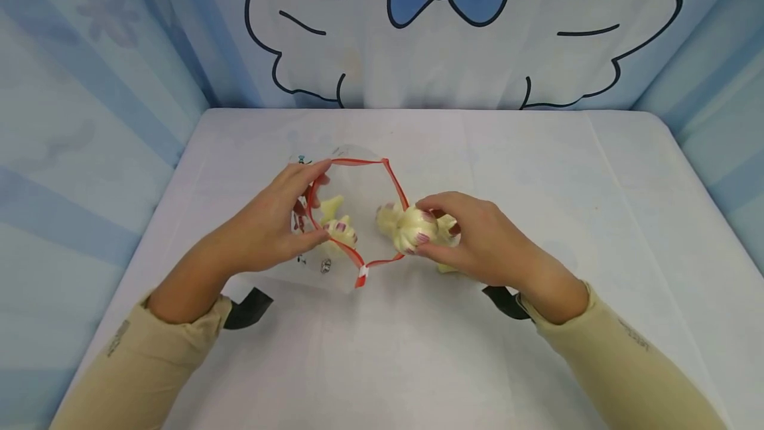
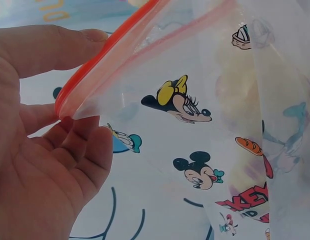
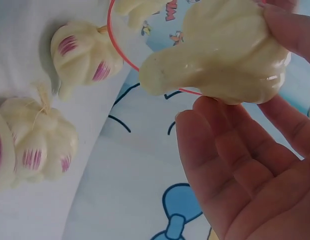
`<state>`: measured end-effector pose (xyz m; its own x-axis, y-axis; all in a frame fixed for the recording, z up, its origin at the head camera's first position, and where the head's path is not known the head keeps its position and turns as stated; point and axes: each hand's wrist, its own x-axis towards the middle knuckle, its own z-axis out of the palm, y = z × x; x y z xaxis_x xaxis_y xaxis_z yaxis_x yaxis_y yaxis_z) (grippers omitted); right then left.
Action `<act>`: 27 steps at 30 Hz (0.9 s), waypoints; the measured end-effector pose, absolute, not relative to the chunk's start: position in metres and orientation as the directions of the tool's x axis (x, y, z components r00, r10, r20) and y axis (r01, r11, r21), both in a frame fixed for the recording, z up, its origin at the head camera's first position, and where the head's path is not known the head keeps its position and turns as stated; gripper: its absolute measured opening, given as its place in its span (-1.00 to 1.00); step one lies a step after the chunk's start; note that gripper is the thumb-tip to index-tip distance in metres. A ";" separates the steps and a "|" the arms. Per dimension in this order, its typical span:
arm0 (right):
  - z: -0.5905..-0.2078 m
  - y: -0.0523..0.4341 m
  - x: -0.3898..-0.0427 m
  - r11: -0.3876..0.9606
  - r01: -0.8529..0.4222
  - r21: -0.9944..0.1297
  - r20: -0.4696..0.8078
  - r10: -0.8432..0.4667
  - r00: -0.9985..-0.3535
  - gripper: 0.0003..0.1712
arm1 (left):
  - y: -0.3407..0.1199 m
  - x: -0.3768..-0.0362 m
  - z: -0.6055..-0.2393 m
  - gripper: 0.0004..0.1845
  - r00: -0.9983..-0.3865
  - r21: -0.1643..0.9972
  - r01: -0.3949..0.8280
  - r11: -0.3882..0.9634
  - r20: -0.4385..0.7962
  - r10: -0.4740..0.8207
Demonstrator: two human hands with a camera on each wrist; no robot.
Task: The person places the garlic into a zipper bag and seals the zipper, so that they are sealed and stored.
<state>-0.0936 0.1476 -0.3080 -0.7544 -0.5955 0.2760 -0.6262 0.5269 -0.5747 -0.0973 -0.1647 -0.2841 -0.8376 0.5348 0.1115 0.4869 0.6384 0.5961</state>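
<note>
White-clothed surface [image 1: 418,350], centre frame: left hand [image 1: 271,221] pinched red-rimmed zip bag [image 1: 352,178] open, one garlic bulb [image 1: 340,229] inside; right hand [image 1: 477,237] gripped bulb at mouth [image 1: 408,227]; two loose bulbs [image 3: 85,52] lay outside, judged still unbagged

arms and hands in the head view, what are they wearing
Both arms wear long, close-fitting beige sleeves, the left sleeve and the right sleeve, each with small dark print near the cuff, too small to read. A black strap shows under each wrist, the left strap and the right strap. The left hand and right hand are bare, with no rings or gloves visible.
</note>
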 end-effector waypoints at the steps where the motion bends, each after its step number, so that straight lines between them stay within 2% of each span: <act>1: -0.308 0.145 -0.095 0.529 -0.618 -0.581 0.270 -0.591 -0.760 -0.48 | -0.165 -0.097 -0.284 -0.05 -0.836 0.592 0.492 0.638 0.115 0.537; 11: -0.311 0.123 -0.110 0.517 -0.596 -0.615 0.270 -0.572 -0.775 -0.53 | -0.166 -0.098 -0.284 -0.06 -0.832 0.593 0.502 0.630 0.131 0.539; 20: -0.312 0.110 -0.113 0.554 -0.628 -0.546 0.296 -0.575 -0.763 -0.47 | -0.165 -0.098 -0.283 -0.05 -0.833 0.590 0.501 0.633 0.129 0.538; 27: -0.315 0.103 -0.115 0.560 -0.610 -0.561 0.293 -0.555 -0.778 -0.50 | -0.164 -0.099 -0.283 -0.04 -0.827 0.588 0.515 0.623 0.150 0.542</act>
